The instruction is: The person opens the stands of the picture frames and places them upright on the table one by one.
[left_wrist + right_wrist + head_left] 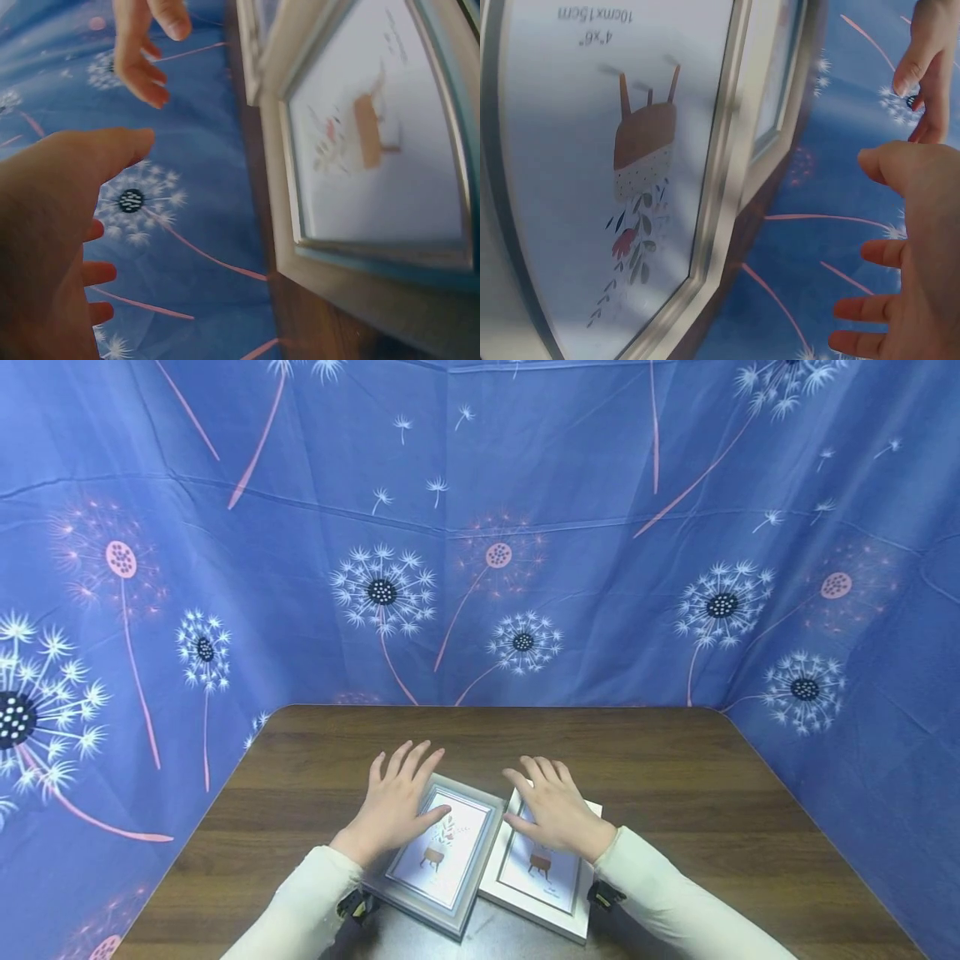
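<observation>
A: Fingers first. Left hand: fingers straight and spread, holding nothing, poised over the upper-left corner of the grey-framed rectangular picture. The left wrist view shows air between palm and glass, so I judge it hovering, not pressing.

B: Right hand: the same, fingers extended and loose, nothing gripped, over the top edge of the white-framed rectangular picture. Contact cannot be told from the head view; the right wrist view suggests a gap.

A: Frame positions: both lie flat on the dark brown wooden table, at 6 o'clock of its surface, near the front edge. The grey frame sits at 9 o'clock of the white one, and its right edge appears to overlap the white frame's left edge.

B: Each holds a print of a small brown stool with flowers. Behind, from 9 round to 3 o'clock, hangs a blue dandelion-print cloth.

A: Risks, as judgement: pressing on the overlapped edge could rock the grey frame and scratch the one below. A flat-handed push could slide either frame toward the front edge. A one-corner lift might let the glass slip.
</observation>
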`<state>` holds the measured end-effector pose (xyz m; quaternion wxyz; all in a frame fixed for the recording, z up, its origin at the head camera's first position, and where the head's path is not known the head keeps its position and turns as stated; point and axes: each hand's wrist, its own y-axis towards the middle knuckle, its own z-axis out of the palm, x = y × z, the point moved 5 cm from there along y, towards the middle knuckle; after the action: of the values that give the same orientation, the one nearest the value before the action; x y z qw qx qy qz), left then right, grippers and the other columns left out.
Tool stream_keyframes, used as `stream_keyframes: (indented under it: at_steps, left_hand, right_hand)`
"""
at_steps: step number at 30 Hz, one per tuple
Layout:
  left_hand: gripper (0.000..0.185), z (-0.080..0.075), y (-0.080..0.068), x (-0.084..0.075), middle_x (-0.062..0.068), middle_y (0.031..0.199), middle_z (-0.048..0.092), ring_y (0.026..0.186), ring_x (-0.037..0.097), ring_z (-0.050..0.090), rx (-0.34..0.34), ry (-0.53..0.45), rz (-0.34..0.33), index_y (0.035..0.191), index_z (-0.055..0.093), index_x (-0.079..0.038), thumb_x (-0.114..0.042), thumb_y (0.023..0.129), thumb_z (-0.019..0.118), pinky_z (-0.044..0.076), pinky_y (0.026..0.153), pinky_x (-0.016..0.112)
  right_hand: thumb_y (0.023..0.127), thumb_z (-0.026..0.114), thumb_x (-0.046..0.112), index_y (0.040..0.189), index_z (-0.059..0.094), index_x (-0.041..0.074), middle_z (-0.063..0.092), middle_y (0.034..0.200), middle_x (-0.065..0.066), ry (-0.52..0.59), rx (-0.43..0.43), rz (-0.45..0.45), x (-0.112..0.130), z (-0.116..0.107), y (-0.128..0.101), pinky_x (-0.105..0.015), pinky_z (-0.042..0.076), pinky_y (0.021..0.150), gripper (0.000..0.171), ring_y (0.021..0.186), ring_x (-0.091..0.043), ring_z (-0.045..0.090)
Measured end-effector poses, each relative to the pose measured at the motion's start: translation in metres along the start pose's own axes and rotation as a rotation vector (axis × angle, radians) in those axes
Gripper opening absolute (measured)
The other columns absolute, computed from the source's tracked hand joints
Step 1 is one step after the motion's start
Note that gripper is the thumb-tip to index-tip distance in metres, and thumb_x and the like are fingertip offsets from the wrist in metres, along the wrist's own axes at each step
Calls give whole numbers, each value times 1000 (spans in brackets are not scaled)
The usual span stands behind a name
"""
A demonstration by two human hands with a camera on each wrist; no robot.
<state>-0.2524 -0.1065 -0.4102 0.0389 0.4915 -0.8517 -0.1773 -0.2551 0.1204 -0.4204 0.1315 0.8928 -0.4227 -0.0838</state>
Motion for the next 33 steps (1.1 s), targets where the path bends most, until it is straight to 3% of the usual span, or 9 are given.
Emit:
stream_keyframes:
  at_steps: [10,21,28,33]
  left_hand:
    - [77,20,11,13,18,153,35,141,40,27,120,33,35,150,38,-8,-52,92,64,20,108,67]
    - [70,47,26,18,15,152,38,143,39,26,267,89,215,148,42,-8,-54,96,56,19,111,64]
    - [65,60,39,20,12,147,42,140,35,31,255,140,286,145,44,-11,-53,97,55,24,110,62]
    - [61,71,47,20,10,143,46,137,32,34,255,133,297,143,47,-12,-51,97,57,25,110,60]
  right_hand:
    - [94,60,46,135,52,10,48,134,-21,-34,43,-27,-2,11,12,-56,34,102,55,123,-38,45]
    - [93,64,38,130,55,9,53,125,-15,-12,-22,-114,-11,16,15,-52,38,96,48,116,-33,49]
    - [95,62,37,129,56,10,54,124,-10,37,21,-128,-10,20,16,-51,38,97,44,117,-30,49]
    - [95,61,34,129,56,9,54,123,-8,89,34,-118,-10,23,15,-50,39,96,42,117,-29,50]
